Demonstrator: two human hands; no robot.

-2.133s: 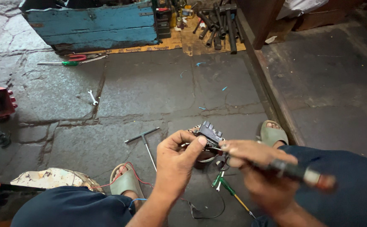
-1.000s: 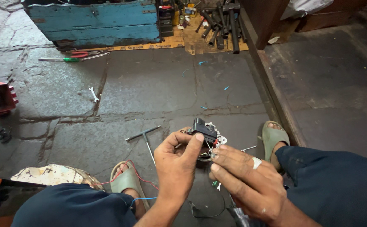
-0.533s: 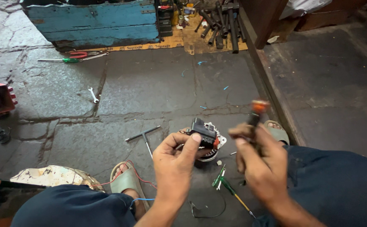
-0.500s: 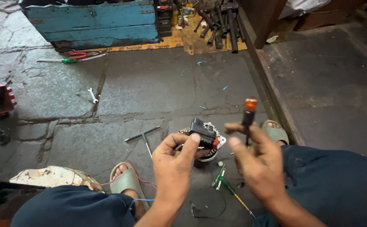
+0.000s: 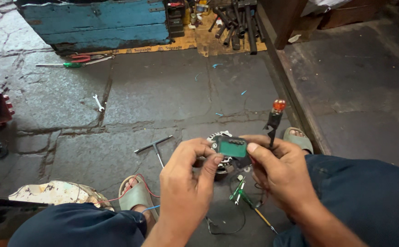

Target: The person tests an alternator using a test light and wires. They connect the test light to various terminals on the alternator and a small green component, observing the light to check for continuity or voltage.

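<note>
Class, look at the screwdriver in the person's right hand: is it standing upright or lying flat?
Upright: the screwdriver rises from the right hand, its orange handle cap on top.

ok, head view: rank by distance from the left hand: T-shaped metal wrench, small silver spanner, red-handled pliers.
From the left hand:
1. T-shaped metal wrench, on the floor just up-left of the hand.
2. Small silver spanner, mid-floor, further left.
3. Red-handled pliers, far left, by the blue wooden box.

Green-faced black module (image 5: 232, 148), orange-capped tool (image 5: 275, 116), blue crate (image 5: 94, 23), perhaps grey-green sandals (image 5: 137, 196).
</note>
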